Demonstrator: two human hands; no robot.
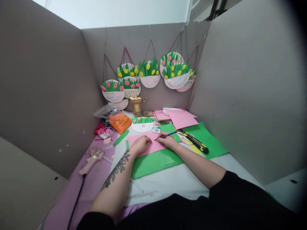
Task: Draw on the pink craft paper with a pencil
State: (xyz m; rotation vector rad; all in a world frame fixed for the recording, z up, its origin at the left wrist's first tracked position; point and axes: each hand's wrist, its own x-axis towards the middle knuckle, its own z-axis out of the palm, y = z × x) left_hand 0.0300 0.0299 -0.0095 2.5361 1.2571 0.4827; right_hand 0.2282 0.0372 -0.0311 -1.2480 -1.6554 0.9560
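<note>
**Pencil (170, 134) at Work Over Pink Sheet (157, 147)**

From my remote post, I see the right hand (167, 141) grasping the pencil; the left hand (141, 144) rests bent-fingered on the pink sheet, and I cannot tell whether it grips. The paper, atop a green sheet (155, 163), looks light, limp and easily creased, best held flat near an edge. A decorated plate (142, 128) sits just behind; a utility knife (195, 141) crowds the right side, a glue gun (92, 161) the left.

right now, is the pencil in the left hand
No, the right hand holds the pencil, while the left hand rests on the pink paper.
</note>
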